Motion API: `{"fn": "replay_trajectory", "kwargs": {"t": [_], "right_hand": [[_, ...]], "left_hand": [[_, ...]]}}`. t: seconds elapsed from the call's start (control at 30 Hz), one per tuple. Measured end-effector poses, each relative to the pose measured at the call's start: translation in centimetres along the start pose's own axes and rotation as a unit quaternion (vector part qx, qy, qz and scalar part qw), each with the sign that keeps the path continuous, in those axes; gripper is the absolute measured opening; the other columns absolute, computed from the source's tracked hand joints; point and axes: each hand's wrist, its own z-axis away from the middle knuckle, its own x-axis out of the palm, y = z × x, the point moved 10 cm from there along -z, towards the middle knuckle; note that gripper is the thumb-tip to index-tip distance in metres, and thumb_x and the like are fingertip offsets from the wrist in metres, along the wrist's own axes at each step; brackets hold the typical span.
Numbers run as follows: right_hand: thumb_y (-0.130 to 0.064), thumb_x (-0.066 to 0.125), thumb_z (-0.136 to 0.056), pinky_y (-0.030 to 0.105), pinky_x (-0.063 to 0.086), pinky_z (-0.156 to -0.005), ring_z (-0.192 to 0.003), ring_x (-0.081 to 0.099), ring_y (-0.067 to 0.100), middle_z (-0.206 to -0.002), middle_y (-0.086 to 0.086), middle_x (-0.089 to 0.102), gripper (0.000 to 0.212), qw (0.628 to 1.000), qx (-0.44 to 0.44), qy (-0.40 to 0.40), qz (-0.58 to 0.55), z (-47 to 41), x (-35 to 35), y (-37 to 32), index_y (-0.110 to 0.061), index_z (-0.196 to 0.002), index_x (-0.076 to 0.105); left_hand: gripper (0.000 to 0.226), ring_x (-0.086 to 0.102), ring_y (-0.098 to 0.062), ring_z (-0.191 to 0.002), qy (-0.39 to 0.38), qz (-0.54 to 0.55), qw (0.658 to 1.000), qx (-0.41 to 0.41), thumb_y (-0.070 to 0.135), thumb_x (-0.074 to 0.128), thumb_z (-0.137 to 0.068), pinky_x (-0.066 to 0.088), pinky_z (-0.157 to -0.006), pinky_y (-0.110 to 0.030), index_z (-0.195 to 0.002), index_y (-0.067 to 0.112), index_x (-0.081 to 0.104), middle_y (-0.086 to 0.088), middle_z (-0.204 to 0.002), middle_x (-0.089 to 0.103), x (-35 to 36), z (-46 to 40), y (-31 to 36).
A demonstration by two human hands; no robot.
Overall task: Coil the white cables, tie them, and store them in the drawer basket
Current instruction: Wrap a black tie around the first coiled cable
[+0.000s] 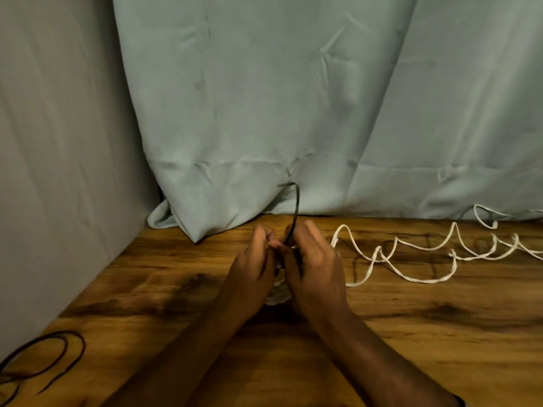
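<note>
Pinching stiff black tie (pixel 296 207), hands (pixel 285 259)

I am seeing a white bundle (pixel 277 292) sitting mostly hidden between my hands, a black tie (pixel 296 212) arching up from it. A loose white cable (pixel 411 261) is lying in wavy loops across the desk, to the right.

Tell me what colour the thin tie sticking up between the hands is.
Black. The tie rises from between both hands, clearest against the pale curtain in the head view.
</note>
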Motion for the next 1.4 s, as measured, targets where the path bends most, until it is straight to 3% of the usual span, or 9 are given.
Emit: {"fn": "replay_trajectory", "kwargs": {"t": [0.1,0.43,0.73,0.87,1.0,1.07,1.13,1.27,1.4], "right_hand": [[-0.029,0.059,-0.105,0.045,0.046,-0.055,-0.068,0.054,0.017,-0.088,0.001,0.054,0.026,1.0,0.024,0.012,-0.005,-0.3,-0.7,0.6,-0.007,-0.091,0.062],[-0.024,0.071,-0.098,0.034,0.048,-0.062,-0.074,0.058,0.009,-0.081,-0.005,0.06,0.021,0.986,0.15,0.06,-0.047,-0.4,-2.0,3.7,-0.015,-0.081,0.062],[-0.026,0.077,-0.093,0.031,0.054,-0.066,-0.065,0.065,0.009,-0.068,-0.005,0.07,0.025,0.943,0.288,0.047,-0.161,0.4,-0.9,6.8,-0.019,-0.072,0.065],[-0.02,0.076,-0.093,0.03,0.053,-0.067,-0.064,0.065,0.009,-0.063,-0.004,0.069,0.028,0.889,0.361,0.011,-0.282,0.7,0.6,7.3,-0.014,-0.067,0.067],[-0.026,0.079,-0.088,0.038,0.057,-0.067,-0.064,0.066,0.028,-0.076,0.02,0.071,0.025,0.749,0.485,-0.025,-0.451,2.8,3.6,7.0,-0.003,-0.078,0.075],[-0.03,0.079,-0.085,0.047,0.06,-0.077,-0.073,0.069,0.034,-0.085,0.027,0.073,0.033,0.726,0.506,-0.038,-0.465,3.3,4.2,6.7,0.003,-0.086,0.076],[-0.033,0.074,-0.092,0.05,0.061,-0.084,-0.082,0.072,0.039,-0.092,0.027,0.077,0.035,0.743,0.502,-0.049,-0.44,3.3,3.9,6.7,0.002,-0.09,0.077],[-0.035,0.063,-0.102,0.028,0.061,-0.062,-0.082,0.078,0.024,-0.091,0.014,0.081,0.032,0.818,0.433,-0.086,-0.368,1.9,2.9,6.1,-0.007,-0.106,0.078],[-0.009,0.074,-0.094,0.042,0.062,-0.069,-0.084,0.077,0.02,-0.092,0.004,0.079,0.039,0.869,0.347,-0.135,-0.326,1.0,3.2,4.9,-0.024,-0.128,0.061]], "left_hand": [[0.019,0.057,-0.016,-0.062,-0.025,-0.022,0.999,0.012,0.038,0.035,-0.105,0.044,-0.059,-0.043,-0.098,0.025,0.047,0.002,-0.073,0.056,0.6,0.1,0.3],[0.029,0.058,0.006,-0.079,-0.113,-0.063,0.99,0.055,0.048,0.039,-0.103,0.042,-0.07,-0.018,-0.114,0.025,0.052,0.023,-0.09,0.058,1.4,0.4,0.8],[0.041,0.06,-0.005,-0.088,-0.134,-0.104,0.984,0.062,0.071,0.027,-0.095,0.05,-0.077,-0.038,-0.116,0.04,0.043,0.015,-0.099,0.061,2.1,0.4,0.9],[0.041,0.065,-0.01,-0.099,-0.087,-0.118,0.986,0.078,0.073,0.028,-0.094,0.052,-0.081,-0.029,-0.125,0.048,0.036,0.017,-0.112,0.062,1.3,0.4,1.1],[0.035,0.063,-0.005,-0.096,-0.068,-0.143,0.973,0.171,0.043,0.041,-0.104,0.038,-0.083,-0.003,-0.132,0.025,0.05,0.007,-0.113,0.066,1.1,0.5,2.5],[0.032,0.061,-0.002,-0.095,-0.06,-0.141,0.972,0.179,0.038,0.041,-0.104,0.034,-0.083,0.0,-0.128,0.021,0.054,0.008,-0.112,0.065,1.0,0.5,2.8],[0.033,0.058,0.007,-0.095,-0.048,-0.126,0.979,0.153,0.045,0.038,-0.104,0.036,-0.082,-0.002,-0.126,0.025,0.054,0.013,-0.11,0.063,0.6,0.3,2.2],[0.038,0.06,0.003,-0.092,0.014,-0.104,0.992,0.072,0.046,0.037,-0.101,0.038,-0.077,-0.003,-0.117,0.02,0.059,0.014,-0.104,0.064,-1.1,-0.2,0.0],[0.042,0.061,-0.007,-0.08,0.057,-0.099,0.993,0.022,0.045,0.037,-0.1,0.043,-0.07,-0.016,-0.107,0.011,0.061,0.003,-0.091,0.067,-1.9,-0.9,-2.0]]}}
